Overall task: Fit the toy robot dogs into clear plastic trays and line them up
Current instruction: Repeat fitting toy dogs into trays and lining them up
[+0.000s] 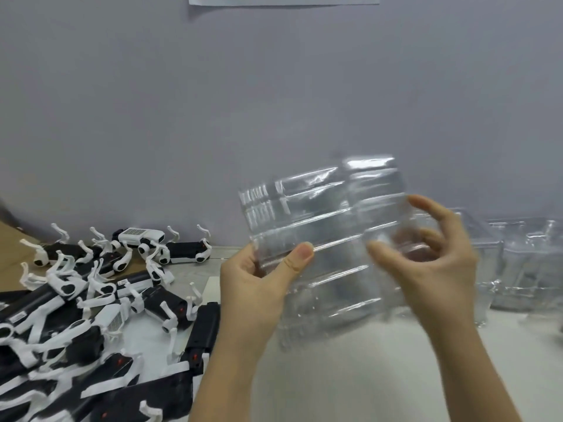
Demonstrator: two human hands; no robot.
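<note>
A clear plastic tray (323, 226) is held up above the white table, tilted on edge toward me. My left hand (262, 278) grips its lower left edge, thumb pressed on the front face. My right hand (432, 260) is at the tray's right side with fingers spread and curled around the edge; it is blurred. A heap of black-and-white toy robot dogs (100, 303) lies on the table at the left, most with legs sticking up.
A stack of more clear trays (524, 269) stands at the right against the grey wall (274, 86). The white table (365, 376) stretches below my hands. A brown surface (12, 239) shows at the far left.
</note>
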